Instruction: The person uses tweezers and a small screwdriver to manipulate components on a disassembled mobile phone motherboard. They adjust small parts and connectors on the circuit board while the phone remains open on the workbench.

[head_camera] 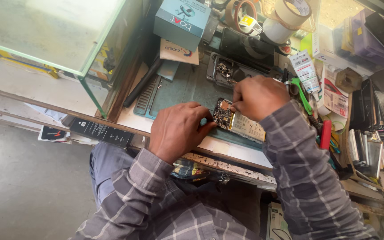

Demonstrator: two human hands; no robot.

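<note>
An opened phone point(238, 121) lay on the mat point(178, 91), between both hands; tape rolls point(285, 18) sat behind, a box point(181, 20) behind-left.

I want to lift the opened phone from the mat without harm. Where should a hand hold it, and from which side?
Probably best by the long edges of the opened phone, near the battery end at the right. That end lies flat and free on the green mat, while the left hand and right hand crowd the bare circuit board end. Come from above, and keep off the board.
</note>
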